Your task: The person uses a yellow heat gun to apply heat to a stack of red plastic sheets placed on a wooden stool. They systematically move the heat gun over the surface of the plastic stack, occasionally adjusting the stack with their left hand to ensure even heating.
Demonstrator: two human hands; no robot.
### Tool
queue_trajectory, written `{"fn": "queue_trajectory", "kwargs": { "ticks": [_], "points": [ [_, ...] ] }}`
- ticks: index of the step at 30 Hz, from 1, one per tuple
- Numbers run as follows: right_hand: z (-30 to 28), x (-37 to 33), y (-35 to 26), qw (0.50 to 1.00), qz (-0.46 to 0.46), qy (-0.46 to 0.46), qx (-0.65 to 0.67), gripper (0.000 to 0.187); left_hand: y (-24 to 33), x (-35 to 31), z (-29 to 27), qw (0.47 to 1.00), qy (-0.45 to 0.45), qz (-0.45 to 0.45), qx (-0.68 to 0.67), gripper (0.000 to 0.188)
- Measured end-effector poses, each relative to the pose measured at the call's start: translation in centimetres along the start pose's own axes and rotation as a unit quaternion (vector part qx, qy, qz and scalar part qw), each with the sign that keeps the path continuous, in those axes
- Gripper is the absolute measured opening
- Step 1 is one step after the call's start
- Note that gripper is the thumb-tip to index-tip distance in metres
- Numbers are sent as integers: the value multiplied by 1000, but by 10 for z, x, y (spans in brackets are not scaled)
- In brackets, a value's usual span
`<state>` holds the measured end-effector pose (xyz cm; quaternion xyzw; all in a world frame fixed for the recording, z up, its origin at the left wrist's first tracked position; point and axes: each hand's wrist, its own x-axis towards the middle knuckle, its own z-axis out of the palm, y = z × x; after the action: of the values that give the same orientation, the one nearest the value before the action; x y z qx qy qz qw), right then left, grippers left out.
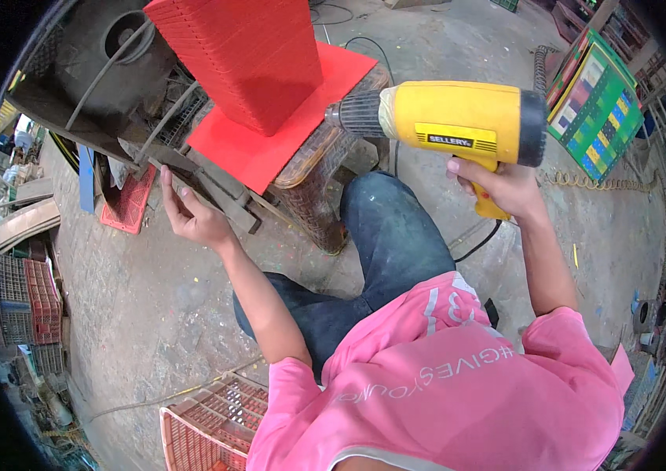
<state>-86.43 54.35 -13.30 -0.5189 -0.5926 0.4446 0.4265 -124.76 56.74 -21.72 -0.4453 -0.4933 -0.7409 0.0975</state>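
My right hand (506, 187) is wrapped around the handle of a yellow heat gun (451, 118). The gun's metal nozzle points left, toward a tall stack of thin red pieces (254, 71), with a small gap between them. That stack stands on a flat red sheet (243, 157) laid over a worn wooden stool (309, 188). To the left of the sheet, my left hand (195, 218) is raised with its fingers apart and nothing visible in it. A black cord hangs from the bottom of the gun's handle.
An orange plastic crate (219, 420) sits on the floor by my left side. A metal frame (89, 102) stands beyond my left hand, near a red perforated tray (130, 200). At far right, a green board with coloured squares (596, 114) leans near a coiled hose (584, 182).
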Motion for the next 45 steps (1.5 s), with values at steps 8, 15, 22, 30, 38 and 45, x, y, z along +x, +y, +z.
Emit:
{"fn": "queue_trajectory", "kwargs": {
  "ticks": [8, 15, 22, 30, 38, 45],
  "points": [
    [-1, -2, 18, 998, -26, 42, 33, 27, 13, -7, 14, 999, -28, -23, -35, 42],
    [2, 7, 25, 998, 17, 54, 11, 23, 7, -11, 20, 997, -68, 20, -17, 47],
    [9, 7, 27, 998, 20, 67, -3, 17, 15, -16, 32, 997, -78, 11, -15, 46],
    [11, 6, 40, 997, 23, 65, 29, 20, 6, -20, 30, 996, -83, 22, -2, 46],
    [-1, -17, 34, 1000, 6, 3, -1, 18, 7, -12, 30, 997, -69, 16, 0, 46],
    [-9, 9, -21, 985, -129, 54, 101, 24, 31, 13, 39, 997, -56, 21, -52, 47]
  ]
}}
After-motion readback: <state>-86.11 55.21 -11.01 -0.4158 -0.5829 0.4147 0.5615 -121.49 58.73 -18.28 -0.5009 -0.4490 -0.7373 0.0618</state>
